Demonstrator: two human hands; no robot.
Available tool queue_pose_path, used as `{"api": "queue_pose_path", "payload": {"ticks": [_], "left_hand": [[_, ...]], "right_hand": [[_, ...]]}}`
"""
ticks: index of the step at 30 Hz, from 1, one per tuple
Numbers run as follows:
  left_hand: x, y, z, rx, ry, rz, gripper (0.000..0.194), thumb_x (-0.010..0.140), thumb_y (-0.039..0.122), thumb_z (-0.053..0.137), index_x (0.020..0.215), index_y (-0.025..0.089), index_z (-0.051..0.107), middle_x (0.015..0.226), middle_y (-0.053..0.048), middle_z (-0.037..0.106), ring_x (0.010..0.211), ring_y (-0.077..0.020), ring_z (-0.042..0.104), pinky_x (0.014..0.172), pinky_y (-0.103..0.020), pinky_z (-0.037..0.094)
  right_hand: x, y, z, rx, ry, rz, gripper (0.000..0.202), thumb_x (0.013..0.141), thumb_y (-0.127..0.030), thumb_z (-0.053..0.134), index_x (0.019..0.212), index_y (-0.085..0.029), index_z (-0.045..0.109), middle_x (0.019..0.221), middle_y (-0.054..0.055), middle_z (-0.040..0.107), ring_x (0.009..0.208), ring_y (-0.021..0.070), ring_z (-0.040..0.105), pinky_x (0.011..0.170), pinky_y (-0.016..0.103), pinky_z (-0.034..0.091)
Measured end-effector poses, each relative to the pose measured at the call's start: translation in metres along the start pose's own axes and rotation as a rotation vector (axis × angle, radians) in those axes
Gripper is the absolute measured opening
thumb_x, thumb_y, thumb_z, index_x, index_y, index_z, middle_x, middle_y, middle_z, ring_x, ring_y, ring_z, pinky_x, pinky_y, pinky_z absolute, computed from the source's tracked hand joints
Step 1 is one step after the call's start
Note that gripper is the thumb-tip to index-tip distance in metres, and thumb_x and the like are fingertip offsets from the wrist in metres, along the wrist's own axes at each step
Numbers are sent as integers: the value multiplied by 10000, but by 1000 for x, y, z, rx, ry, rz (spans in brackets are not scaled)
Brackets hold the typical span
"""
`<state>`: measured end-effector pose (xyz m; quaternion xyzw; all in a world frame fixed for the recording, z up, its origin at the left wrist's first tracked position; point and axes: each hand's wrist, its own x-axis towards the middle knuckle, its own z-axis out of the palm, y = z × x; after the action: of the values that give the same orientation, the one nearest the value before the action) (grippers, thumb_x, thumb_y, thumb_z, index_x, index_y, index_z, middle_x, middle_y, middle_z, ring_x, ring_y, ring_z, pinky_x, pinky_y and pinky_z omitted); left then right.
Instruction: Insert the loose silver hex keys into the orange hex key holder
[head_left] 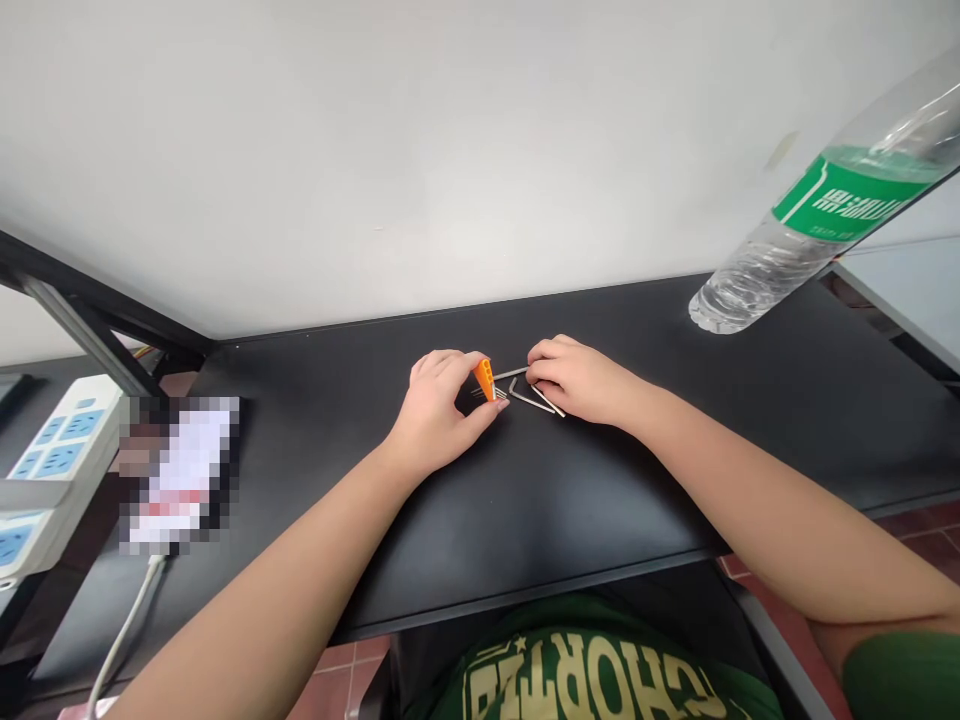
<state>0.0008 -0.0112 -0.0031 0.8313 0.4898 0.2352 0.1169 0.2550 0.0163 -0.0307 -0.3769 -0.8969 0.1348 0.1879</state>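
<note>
My left hand [442, 410] pinches an orange plastic hex key holder [485, 378] between thumb and fingers, just above the black desk. Slots show along the holder's face, and a few thin metal keys stick out near its lower end. To the right, my right hand [574, 378] is closed with its fingertips down at several loose L-shaped hex keys [534, 401] lying on the desk. Its fingers touch one long hex key [511, 374] that points toward the holder. The fingertips partly hide the keys under them.
A large clear water bottle [806, 220] with a green label stands at the back right by the wall. On the left lie a blurred-out phone [184, 470] with a white cable [127, 640] and a white power strip [67, 450]. The desk's front edge [525, 598] is near my body.
</note>
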Motion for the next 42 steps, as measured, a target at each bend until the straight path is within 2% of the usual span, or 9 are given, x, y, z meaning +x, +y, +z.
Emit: {"api": "queue_pose_path", "payload": {"ticks": [3, 5, 10, 13, 21, 28, 33, 39, 42], "left_hand": [[0, -1, 1, -3, 2, -7, 375, 873, 401, 730, 1208, 279, 613, 1199, -24, 702, 1185, -240, 606, 1094, -454, 450], [0, -1, 1, 1, -3, -11, 373, 874, 406, 728, 1207, 285, 613, 1203, -21, 702, 1189, -244, 605, 1074, -453, 454], [0, 0, 1, -4, -7, -20, 384, 875, 410, 724, 1221, 287, 611, 1205, -25, 705, 1195, -250, 605, 1062, -451, 454], [0, 1, 0, -13, -3, -20, 389, 868, 400, 730, 1220, 279, 615, 1201, -30, 706, 1195, -250, 606, 1066, -446, 456], [0, 1, 0, -4, -15, -26, 394, 871, 402, 726, 1228, 279, 615, 1204, -26, 706, 1191, -246, 604, 1059, -447, 459], [1, 0, 2, -6, -20, -24, 391, 870, 399, 731, 1224, 285, 608, 1209, -14, 708, 1178, -238, 610, 1052, -438, 464], [1, 1, 2, -7, -9, -19, 379, 867, 395, 730, 1210, 277, 620, 1200, -27, 717, 1155, -243, 629, 1036, -430, 479], [1, 1, 1, -16, -23, -39, 391, 866, 411, 731, 1215, 273, 621, 1219, -35, 713, 1179, -246, 618, 1049, -437, 472], [1, 2, 1, -18, -29, -35, 388, 870, 412, 724, 1217, 274, 620, 1218, -35, 713, 1182, -248, 615, 1059, -445, 466]], "right_hand": [[1, -1, -1, -18, 4, 22, 188, 967, -111, 545, 933, -158, 724, 1036, 98, 671, 893, 218, 534, 837, 355, 473], [0, -2, -2, -8, 5, 27, 221, 961, -87, 536, 1040, -166, 726, 1054, 95, 664, 921, 221, 540, 834, 349, 470], [-4, -2, 0, -22, -30, -17, 476, 982, -81, 492, 1318, -339, 708, 1272, 82, 602, 1069, 241, 534, 868, 368, 471], [-4, -3, 1, -51, -65, -24, 479, 978, -75, 479, 1259, -357, 746, 1297, 85, 580, 1107, 258, 523, 868, 384, 473], [-3, -6, -7, 3, -93, -32, 243, 991, -207, 571, 1134, -228, 767, 1197, 104, 609, 1056, 247, 537, 906, 400, 484], [-2, -9, -4, -30, -52, -17, 184, 946, -161, 578, 1028, -196, 740, 1154, 97, 632, 1000, 240, 545, 833, 373, 452], [3, -15, -1, 3, -14, 38, 149, 864, -41, 552, 852, -153, 649, 951, 81, 638, 862, 209, 508, 779, 333, 431], [1, -8, 8, 97, 25, 76, 330, 894, -13, 500, 1073, -185, 718, 1072, 83, 623, 972, 222, 509, 832, 324, 443], [-1, -6, 6, 81, -2, 65, 271, 918, -59, 521, 1008, -190, 739, 1087, 88, 618, 988, 227, 523, 839, 333, 456]]}}
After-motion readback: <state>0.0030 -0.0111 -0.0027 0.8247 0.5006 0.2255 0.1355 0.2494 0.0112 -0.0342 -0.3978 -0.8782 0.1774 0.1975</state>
